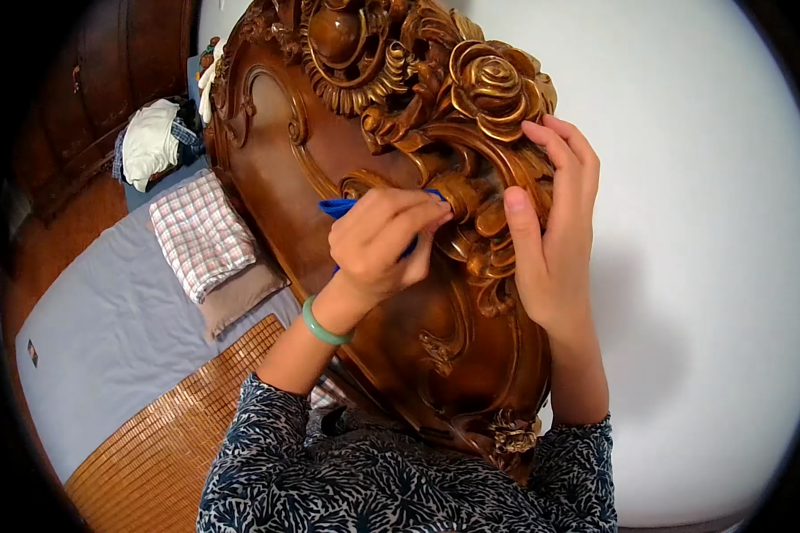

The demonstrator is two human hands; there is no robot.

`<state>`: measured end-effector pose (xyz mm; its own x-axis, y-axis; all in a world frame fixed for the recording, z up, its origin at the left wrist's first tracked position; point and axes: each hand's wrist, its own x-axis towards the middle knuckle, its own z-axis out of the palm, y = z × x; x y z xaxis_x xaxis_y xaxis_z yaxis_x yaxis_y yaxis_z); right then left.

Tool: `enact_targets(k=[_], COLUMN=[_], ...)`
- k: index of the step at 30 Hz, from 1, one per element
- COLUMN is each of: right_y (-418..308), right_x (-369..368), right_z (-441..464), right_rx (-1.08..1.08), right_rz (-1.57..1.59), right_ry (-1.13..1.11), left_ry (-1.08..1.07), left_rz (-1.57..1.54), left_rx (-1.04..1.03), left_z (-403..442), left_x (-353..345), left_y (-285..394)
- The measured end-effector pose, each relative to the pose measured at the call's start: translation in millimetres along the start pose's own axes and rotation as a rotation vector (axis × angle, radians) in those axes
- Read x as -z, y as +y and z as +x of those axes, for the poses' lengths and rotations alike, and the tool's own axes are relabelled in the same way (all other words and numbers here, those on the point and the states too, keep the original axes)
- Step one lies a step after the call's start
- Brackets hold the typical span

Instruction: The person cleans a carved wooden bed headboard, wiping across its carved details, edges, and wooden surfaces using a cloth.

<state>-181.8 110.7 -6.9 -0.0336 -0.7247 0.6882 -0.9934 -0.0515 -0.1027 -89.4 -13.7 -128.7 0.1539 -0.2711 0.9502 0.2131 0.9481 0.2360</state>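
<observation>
A blue cloth [336, 207] is bunched in my left hand [384, 242], whose fingers are closed round it. The fingertips press a fold of it against the carved scrollwork [462, 195] of a brown wooden headboard [262, 178]. A green bangle [323, 324] circles my left wrist. At the headboard's right edge, my right hand [556, 244] rests with fingers apart, its fingertips just below a carved rose [493, 84] with gold highlights. Nothing is held in that hand.
Left of the headboard is a bed with a grey-blue sheet [116, 293], a woven mat [178, 417], a folded checked cloth [203, 233] and a pillow [244, 298]. Clothes [151, 142] lie beyond, near a dark wardrobe [107, 71]. A white wall [702, 222] stands on the right.
</observation>
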Motion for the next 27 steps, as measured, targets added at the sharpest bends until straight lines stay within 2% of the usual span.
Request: enact_targets(k=[1, 3, 4, 5, 8, 9, 11, 12, 14, 15, 17, 18, 19, 21, 27], right_y=[-1, 0, -1, -1, 2, 1, 2, 4, 0, 0, -1, -2, -2, -3, -1], right_x=[0, -2, -2, -2, -3, -3, -3, -2, -2, -2, -3, -4, -4, -3, -3], right_z=[0, 1, 1, 1, 0, 0, 0, 0, 0, -1, 0, 0, 0, 0, 2], right_rx=[0.007, 0.012, 0.015, 0.02, 0.026, 0.032, 0.006, 0.026, 0.029, 0.029, 0.029, 0.03, 0.032, 0.042, 0.058], right_rz=[-0.011, -0.016, -0.018, -0.021, -0.013, -0.007, 0.014, -0.009, -0.013, -0.016, -0.009, -0.001, 0.0, -0.012, -0.041], right_ry=[0.008, 0.015, 0.02, 0.025, 0.026, 0.025, 0.021, 0.018, 0.022, 0.029, 0.032, 0.039, 0.037, 0.043, 0.051], left_ry=[0.001, 0.079, 0.093, 0.092, 0.115, 0.12, 0.185, 0.189, 0.28, 0.281, 0.288, 0.226, 0.228, 0.194, 0.158], left_rz=[0.004, -0.152, -0.196, -0.195, -0.255, -0.248, -0.463, -0.459, -0.602, -0.602, -0.466, -0.373, -0.372, -0.303, -0.287], left_rx=[0.005, 0.326, 0.416, 0.419, 0.627, 0.625, 0.962, 0.963, 1.132, 1.134, 0.981, 0.875, 0.875, 0.678, 0.632], left_z=[0, 2, 1, 0, -4, -6, -11, -14, -20, -25, -33, -34, -35, -41, -43], left_x=[0, -2, -2, -2, -2, -1, 0, 2, 7, 6, 4, 5, 4, 1, 12], left_y=[4, 10, 14, 15, 14, 15, 15, 15, 17, 18, 20, 22, 22, 22, 28])
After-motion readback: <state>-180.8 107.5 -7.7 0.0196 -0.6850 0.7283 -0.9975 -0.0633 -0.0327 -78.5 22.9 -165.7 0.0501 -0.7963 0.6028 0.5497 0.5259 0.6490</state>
